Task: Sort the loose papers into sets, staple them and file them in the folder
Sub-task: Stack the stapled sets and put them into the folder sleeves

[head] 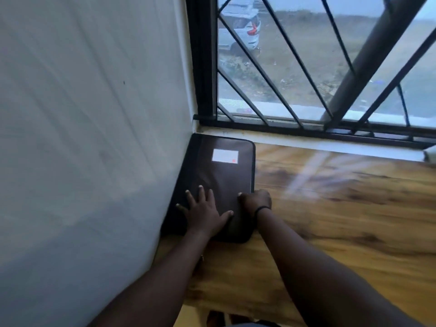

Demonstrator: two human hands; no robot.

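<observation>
Left hand lies flat on the folder, fingers spread and straight, fingertips toward 12 o'clock, thumb out toward 3 o'clock. Palm presses on the near half of the cover. Right hand sits at the folder's right edge, at 3 o'clock from the left hand; fingers curled over that edge, thumb on top of the cover, gripping it. A dark band circles the right wrist.

Folder is dark brown, closed, lying flat on the wooden table. Its left edge touches the white wall; its far edge lies just beside the window sill. A white label with a small red mark sits on the cover toward 12 o'clock, well beyond the fingertips.

At 12 o'clock past the sill, a window with dark diagonal bars. Through it, a white car on open ground, blurred.
</observation>
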